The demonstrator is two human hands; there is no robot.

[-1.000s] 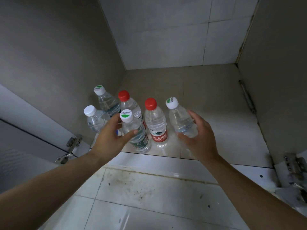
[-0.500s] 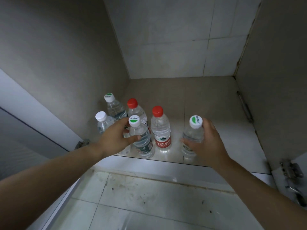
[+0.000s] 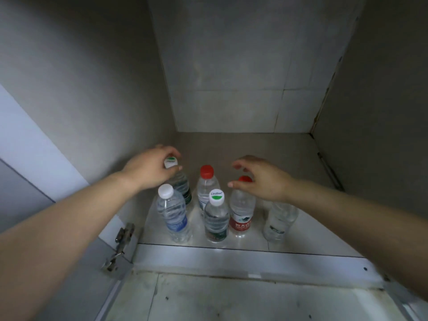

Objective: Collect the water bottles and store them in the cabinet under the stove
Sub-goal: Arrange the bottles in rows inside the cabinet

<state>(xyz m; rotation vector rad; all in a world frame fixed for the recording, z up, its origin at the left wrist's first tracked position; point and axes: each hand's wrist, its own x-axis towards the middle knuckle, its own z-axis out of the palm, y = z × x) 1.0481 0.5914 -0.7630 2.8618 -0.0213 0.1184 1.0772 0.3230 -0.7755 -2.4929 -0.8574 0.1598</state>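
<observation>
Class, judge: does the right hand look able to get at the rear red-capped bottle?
Probably yes: the right hand hovers open, holding nothing, and the rear red-capped bottle stands uncovered just beside its fingers.

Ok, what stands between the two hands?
The rear clear plastic water bottle with a red cap stands between the left hand, gripping a green-and-white-capped bottle, and the right hand, in the head view.
</observation>
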